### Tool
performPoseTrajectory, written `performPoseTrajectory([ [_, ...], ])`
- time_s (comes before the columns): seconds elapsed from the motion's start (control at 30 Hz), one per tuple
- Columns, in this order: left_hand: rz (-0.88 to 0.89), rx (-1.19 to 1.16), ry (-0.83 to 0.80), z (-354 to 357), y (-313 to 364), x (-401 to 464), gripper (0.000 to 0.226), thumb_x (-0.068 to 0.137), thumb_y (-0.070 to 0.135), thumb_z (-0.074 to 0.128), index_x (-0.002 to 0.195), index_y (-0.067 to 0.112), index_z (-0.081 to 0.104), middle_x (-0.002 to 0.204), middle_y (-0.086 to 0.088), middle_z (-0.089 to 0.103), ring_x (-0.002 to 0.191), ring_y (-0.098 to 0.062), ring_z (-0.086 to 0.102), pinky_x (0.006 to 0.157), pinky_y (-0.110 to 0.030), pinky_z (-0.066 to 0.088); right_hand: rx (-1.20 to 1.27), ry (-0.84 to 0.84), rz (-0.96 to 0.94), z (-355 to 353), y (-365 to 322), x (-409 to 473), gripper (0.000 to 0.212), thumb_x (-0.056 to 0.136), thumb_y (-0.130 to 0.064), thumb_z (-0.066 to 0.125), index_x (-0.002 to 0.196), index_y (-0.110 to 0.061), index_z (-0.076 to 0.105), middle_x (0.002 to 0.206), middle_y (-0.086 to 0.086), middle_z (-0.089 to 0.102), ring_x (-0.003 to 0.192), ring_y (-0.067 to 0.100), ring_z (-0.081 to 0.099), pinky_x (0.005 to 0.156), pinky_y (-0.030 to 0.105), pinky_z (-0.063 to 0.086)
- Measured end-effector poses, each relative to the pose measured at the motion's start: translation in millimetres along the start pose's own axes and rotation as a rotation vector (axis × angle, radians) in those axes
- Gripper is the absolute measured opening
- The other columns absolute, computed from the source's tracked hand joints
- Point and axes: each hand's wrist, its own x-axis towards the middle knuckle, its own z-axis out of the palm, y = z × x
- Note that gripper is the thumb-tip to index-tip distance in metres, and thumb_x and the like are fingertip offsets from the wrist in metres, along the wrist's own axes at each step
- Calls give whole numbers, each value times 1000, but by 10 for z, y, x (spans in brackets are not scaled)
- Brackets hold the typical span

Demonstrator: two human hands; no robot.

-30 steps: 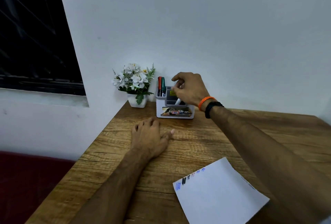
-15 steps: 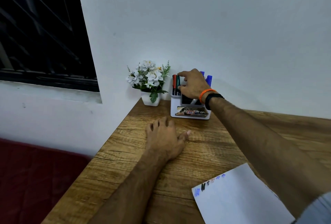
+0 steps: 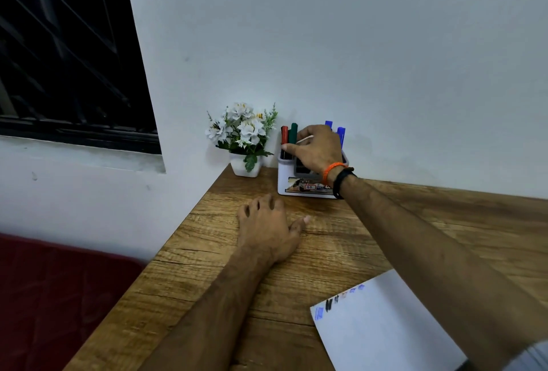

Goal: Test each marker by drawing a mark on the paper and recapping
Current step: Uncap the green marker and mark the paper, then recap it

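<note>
Gripping, as far as we can tell, falls to the right hand, which reaches over the white desk organizer with fingers curled down among the markers; a thin pale object shows between the fingers, but we cannot tell whether they pinch it or which marker they touch. We list the left hand as resting palm down on the wooden table, fingers relaxed and slightly bent, holding nothing, well short of the organizer. Organizer: stands at the table's back edge against the wall, a printed label on its front face. Contents, left compartment: one red marker and one green marker, both upright and capped, just beside the right hand's fingertips. Contents, right rear: two blue markers, upright, partly hidden behind the hand. The middle compartments are dark and covered by the hand; we cannot read their contents. Right wrist carries an orange band and a black band. Small white pot, just left of the organizer, holds white artificial flowers with green leaves. White paper lies at the near right of the table, well apart from the organizer, with a row of blue, black and faint coloured test marks along its upper left edge. We record a dark window at upper left.
</note>
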Motion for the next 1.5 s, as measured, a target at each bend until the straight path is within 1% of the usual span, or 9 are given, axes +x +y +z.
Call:
performPoseTrajectory([
  [0.2,2,-18,-7,-11,-2,-5,76,89,71,26,142,18,39,154,-8,30,141,-27,25,115,-53,18,387,115,9,-322,-178,-15,35,76,-36,83,101,-15,72,90,0,77,83,9,72,82,34,59],
  [0.4,-3,-142,54,-68,28,-21,70,91,67,33,136,16,45,144,-7,46,132,-25,41,112,-50,28,602,-40,10,-753,-278,-410,21,84,-28,76,102,-17,73,88,2,77,84,4,72,66,21,50],
  [0.53,57,-660,176,-254,175,-115,52,94,55,44,128,16,56,125,-1,63,111,-15,57,92,-31,47,564,-157,19,-974,-95,-805,26,86,-20,74,105,-2,73,83,8,73,68,7,68,68,22,53],
  [0.6,113,-962,159,-350,274,-184,46,94,53,46,117,18,63,109,3,70,97,-11,65,87,-31,52,510,-213,30,-1058,42,-1030,25,85,-19,75,103,-2,74,79,6,72,66,7,65,68,23,53],
  [0.73,202,-1247,93,-444,424,-309,36,86,45,56,95,14,71,86,2,74,76,-8,66,67,-25,51,391,-306,66,-1225,275,-1438,21,81,-23,78,95,-7,77,76,6,75,65,7,65,62,17,49],
  [0.9,361,-1182,-16,-419,523,-458,23,80,8,73,99,-4,68,85,-3,70,62,2,62,54,-13,47,381,-363,56,-1332,454,-1705,19,77,-18,81,90,-6,76,77,9,76,65,8,69,62,15,51],
  [1.03,347,-1132,-42,-394,467,-445,21,70,22,76,86,10,70,85,-5,73,65,-10,65,55,-23,52,291,-403,52,-1357,528,-1697,29,69,-26,86,90,-8,76,79,7,77,67,8,69,64,17,52],
  [1.2,262,-1142,-36,-408,365,-392,11,78,9,74,87,11,69,79,1,73,67,-8,68,60,-21,56,215,-437,50,-1484,626,-1638,22,71,-20,86,87,-10,77,70,3,73,58,6,63,55,17,48],
  [1.5,365,-992,-188,-377,443,-454,17,83,11,70,98,3,71,86,-14,72,67,-13,67,58,-21,54,545,-341,141,-1471,691,-1642,18,78,-17,79,94,-7,77,72,6,67,58,13,57,54,22,45],
])
